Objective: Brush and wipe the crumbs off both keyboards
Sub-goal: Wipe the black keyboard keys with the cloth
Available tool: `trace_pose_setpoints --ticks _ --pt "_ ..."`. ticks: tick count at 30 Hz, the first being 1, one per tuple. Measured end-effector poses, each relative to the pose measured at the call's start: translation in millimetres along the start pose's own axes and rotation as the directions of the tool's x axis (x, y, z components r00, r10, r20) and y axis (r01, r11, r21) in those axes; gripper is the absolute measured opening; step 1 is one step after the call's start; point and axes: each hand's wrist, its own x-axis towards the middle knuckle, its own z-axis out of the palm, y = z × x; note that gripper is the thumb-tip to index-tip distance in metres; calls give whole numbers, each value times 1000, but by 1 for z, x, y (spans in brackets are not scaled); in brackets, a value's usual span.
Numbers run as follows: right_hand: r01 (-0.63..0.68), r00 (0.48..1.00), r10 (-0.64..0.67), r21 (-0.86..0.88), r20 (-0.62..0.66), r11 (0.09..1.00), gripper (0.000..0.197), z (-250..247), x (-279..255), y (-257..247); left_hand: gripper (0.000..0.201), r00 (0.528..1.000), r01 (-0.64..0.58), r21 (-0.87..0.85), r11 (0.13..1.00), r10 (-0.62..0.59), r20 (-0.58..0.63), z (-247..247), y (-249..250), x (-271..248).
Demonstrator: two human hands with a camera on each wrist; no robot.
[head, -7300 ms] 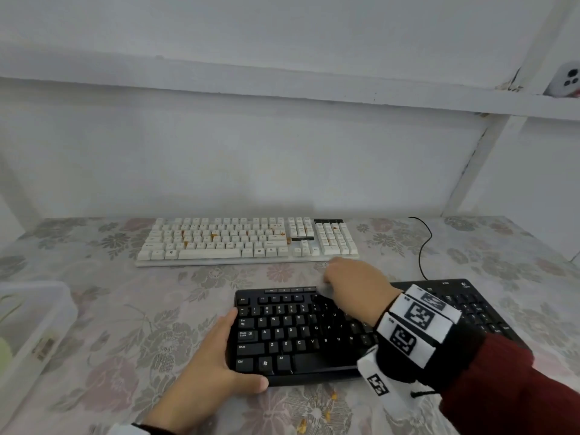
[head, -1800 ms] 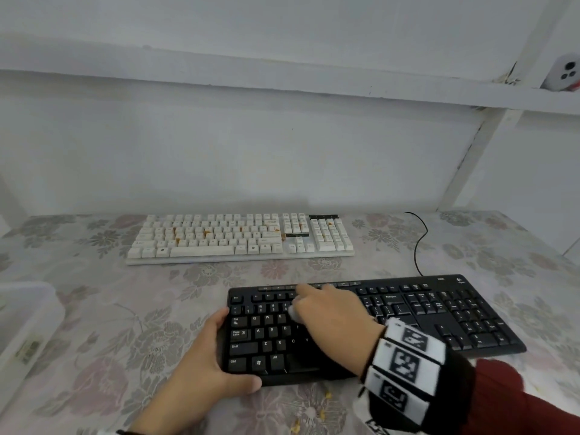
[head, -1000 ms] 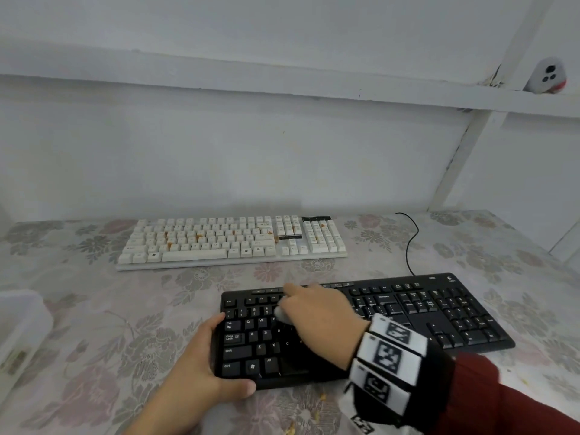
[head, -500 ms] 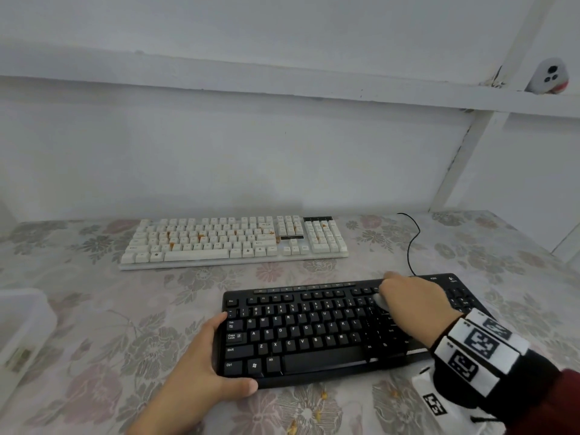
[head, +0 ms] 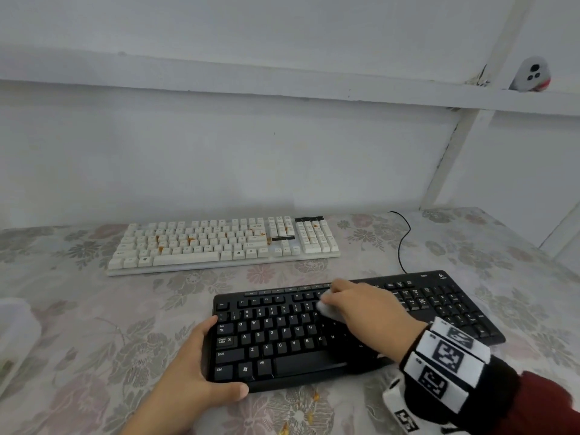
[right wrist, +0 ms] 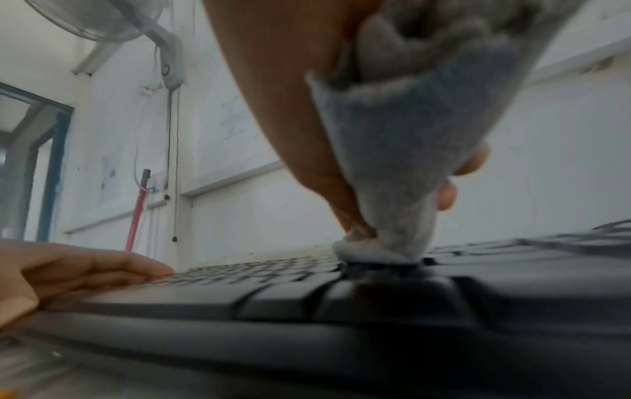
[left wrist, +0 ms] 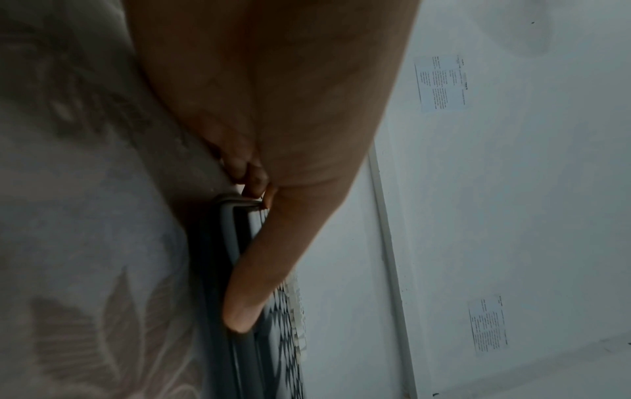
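Head view: my right hand (head: 367, 309) pinches a wad of pale cloth (head: 326, 309) against the upper key rows of the black keyboard (head: 282, 340). My left hand (head: 194, 368) clamps the keyboard's near left corner, thumb along the front edge. The white keyboard (head: 219, 243) lies farther back, well apart, orange crumbs (head: 161, 248) between its keys, untouched. A few crumbs (head: 309, 417) sit on the flowered worktop (head: 94, 340) just beside the black keyboard. I judge a hard sweep could push crumbs down between keys, or flick them onto the worktop.

Left wrist view: my thumb (left wrist: 252, 291) lies along the black keyboard's edge (left wrist: 229, 256), the other fingers tucked under. If that hold loosens, the keyboard may skid.

Right wrist view: the cloth (right wrist: 392, 162) narrows to a tip pressed on one key (right wrist: 382, 266), fingers curled round it. Behind: white walls, a wall fan (right wrist: 102, 19), a red-handled stick (right wrist: 136, 213), a doorway (right wrist: 30, 167).
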Motion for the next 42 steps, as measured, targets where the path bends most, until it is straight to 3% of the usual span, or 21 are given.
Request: trace_pose_setpoints --ticks 4,7,14,21,25,28,31,39,42 --pt "-148 989 147 -86 -20 985 15 3 -15 37 113 1000 4 -23 1000 -4 -7 0 -4 1" --pt "-166 986 167 -112 6 980 35 3 -15 47 111 1000 4 -8 1000 -4 0 0 -4 1" --pt "-300 949 312 -180 40 937 40 -12 -5 58 113 1000 10 11 1000 -10 -8 0 -6 1" --pt "-146 989 146 -16 -7 989 20 4 -27 72 112 1000 8 4 1000 -8 -8 0 -2 1" --pt "-189 979 184 -47 -83 981 23 10 -41 98 123 1000 2 -22 1000 -2 12 0 -4 1" --pt "-268 960 258 -93 -113 959 30 13 -40 118 121 1000 2 -78 997 -1 13 1 -3 1" --pt "-362 931 351 -133 -101 923 38 11 -40 141 133 999 -7 -57 998 10 39 0 0 0" --pt "-555 827 562 -187 -17 811 35 -4 -37 175 132 999 9 -26 1000 -8 37 1 3 -1" --pt "-489 872 486 -119 -58 864 32 -18 -33 154 132 999 7 -37 999 -5 37 1 2 0"
